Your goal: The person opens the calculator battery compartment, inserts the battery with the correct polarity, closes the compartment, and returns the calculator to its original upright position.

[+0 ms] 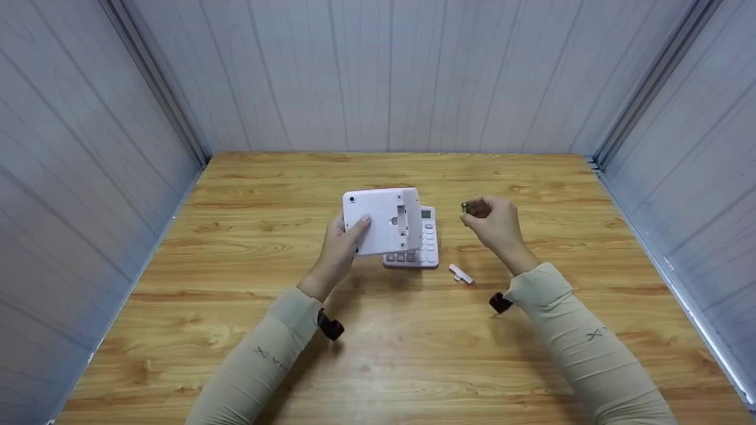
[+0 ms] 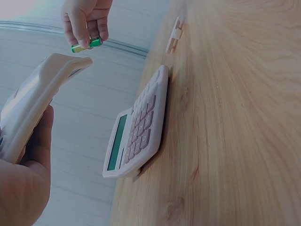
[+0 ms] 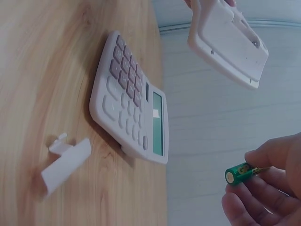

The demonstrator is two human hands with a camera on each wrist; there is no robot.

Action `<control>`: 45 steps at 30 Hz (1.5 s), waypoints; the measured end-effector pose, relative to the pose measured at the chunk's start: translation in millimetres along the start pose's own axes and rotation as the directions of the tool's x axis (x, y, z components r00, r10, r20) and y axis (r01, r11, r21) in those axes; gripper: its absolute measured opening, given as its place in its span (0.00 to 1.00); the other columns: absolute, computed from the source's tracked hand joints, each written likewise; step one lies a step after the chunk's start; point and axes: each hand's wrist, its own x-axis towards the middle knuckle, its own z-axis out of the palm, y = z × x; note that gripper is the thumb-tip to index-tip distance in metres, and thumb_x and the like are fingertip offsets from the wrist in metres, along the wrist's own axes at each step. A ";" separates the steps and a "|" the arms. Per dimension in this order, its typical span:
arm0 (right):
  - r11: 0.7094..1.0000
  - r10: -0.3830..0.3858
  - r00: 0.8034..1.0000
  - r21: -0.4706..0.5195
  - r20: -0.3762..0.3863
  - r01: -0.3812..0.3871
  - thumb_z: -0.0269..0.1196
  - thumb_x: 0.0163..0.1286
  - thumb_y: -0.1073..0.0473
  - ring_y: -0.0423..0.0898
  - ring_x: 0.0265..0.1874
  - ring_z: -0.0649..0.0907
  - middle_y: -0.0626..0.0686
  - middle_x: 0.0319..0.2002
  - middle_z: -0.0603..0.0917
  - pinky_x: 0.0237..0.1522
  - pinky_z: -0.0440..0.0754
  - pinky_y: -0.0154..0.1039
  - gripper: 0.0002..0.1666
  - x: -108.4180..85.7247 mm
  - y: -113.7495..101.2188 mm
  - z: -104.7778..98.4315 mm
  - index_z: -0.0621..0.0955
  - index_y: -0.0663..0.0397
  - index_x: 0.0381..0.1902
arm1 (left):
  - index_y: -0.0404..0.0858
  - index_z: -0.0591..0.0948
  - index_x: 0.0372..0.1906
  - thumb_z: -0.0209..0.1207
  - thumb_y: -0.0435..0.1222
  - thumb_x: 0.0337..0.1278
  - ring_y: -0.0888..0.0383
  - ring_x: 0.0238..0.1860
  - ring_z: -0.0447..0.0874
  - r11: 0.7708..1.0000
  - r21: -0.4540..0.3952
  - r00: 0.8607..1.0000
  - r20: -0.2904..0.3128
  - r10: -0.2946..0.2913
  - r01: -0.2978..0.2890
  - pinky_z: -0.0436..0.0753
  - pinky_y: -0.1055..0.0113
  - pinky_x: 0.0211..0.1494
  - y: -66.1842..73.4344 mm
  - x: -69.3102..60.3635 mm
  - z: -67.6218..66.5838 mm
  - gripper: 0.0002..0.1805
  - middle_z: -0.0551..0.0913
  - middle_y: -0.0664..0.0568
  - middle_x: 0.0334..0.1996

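Observation:
My left hand [image 1: 339, 248] grips a pale pink calculator [image 1: 378, 236] by its left edge, thumb on the back. The underside faces up, and its battery compartment [image 1: 403, 220] is uncovered. My right hand [image 1: 493, 224] pinches a small green and gold battery [image 3: 240, 173] between thumb and fingers, to the right of the held calculator and apart from it. A second calculator [image 3: 127, 94] lies face up on the table, partly hidden beneath the held one in the head view. Nearer to me, a small pink battery cover [image 1: 460, 274] lies on the table.
The wooden table [image 1: 248, 206] runs back to a pale panelled wall [image 1: 390, 77]. Similar panels stand at the left and right sides. A dark wrist camera [image 1: 331, 325] is strapped to the left wrist, another camera [image 1: 500, 303] to the right.

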 end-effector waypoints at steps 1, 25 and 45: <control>1.000 -0.005 1.000 0.005 0.001 0.005 0.71 0.72 0.64 0.47 0.37 0.88 0.63 0.41 0.91 0.38 0.82 0.23 0.12 -0.9 -1.9 0.2 0.89 0.65 0.49 | 0.29 0.71 0.75 0.53 0.33 0.83 0.50 0.54 0.91 1.000 -0.001 1.000 -0.002 0.000 0.000 0.93 0.54 0.58 0.3 0.1 0.5 0.23 0.84 0.32 0.63; 0.981 -0.098 0.995 0.165 -0.023 0.101 0.72 0.69 0.70 0.40 0.33 0.86 0.63 0.40 0.91 0.38 0.85 0.26 0.14 -12.6 -34.6 20.2 0.87 0.65 0.52 | 0.31 0.71 0.76 0.54 0.33 0.83 0.47 0.58 0.90 1.000 -0.009 1.000 0.029 0.013 -0.012 0.92 0.52 0.60 -2.5 -1.4 5.6 0.24 0.83 0.34 0.64; 0.949 -0.180 0.984 0.260 -0.018 0.178 0.73 0.68 0.72 0.43 0.34 0.87 0.62 0.39 0.91 0.37 0.86 0.28 0.11 -20.5 -54.6 37.1 0.84 0.65 0.47 | 0.31 0.72 0.75 0.54 0.33 0.83 0.48 0.57 0.91 1.000 0.003 0.999 0.035 0.005 -0.005 0.92 0.54 0.61 -3.1 -1.1 11.0 0.24 0.85 0.34 0.63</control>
